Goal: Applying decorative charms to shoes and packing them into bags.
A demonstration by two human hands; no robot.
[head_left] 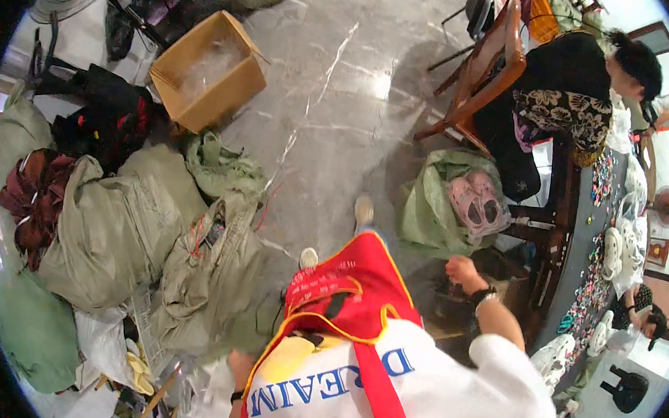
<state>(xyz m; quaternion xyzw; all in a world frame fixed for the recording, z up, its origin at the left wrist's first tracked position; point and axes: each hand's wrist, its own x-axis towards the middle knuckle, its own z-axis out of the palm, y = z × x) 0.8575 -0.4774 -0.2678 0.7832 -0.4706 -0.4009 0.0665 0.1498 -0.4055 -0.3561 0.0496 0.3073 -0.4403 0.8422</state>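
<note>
Far-left sacks: green woven sacks (110, 229) are heaped from 8 to 10 o'clock. Dark red cloth (34, 191) spills out at their left edge.
Cardboard box: an open brown box (207, 70) sits on the grey floor at 11 o'clock, well apart from both hands. It has clear film inside.
Plastic bags: a crumpled clear heap (203, 392) lies at 7 o'clock, beside the sacks and touching the left hand.
Left hand: the left hand (240, 362) is low at 7 o'clock, reaching into the clear bags. The fingers are buried in the plastic, so I cannot tell whether they grasp it or lie slack.
Step in hand: judged to be picking through the bag heap with the left hand, the right hand taking no part.
Right hand: the right hand (463, 270) is raised at 3 o'clock, clear of every surface. The fingers are curled in to a loose fist and nothing shows between them.
Shoe sack: an open green sack (422, 209) at 2 o'clock, near the right hand, holds pink shoes (474, 201).
Table: a dark table (579, 230) at 3 o'clock is strewn with small coloured pieces. Another person (567, 94) sits at it on a wooden chair (482, 71).
Next move calls for: a firm pinch on a single bag, since the heap is slippery and tangled. The free hand would need to come across to steady it.
</note>
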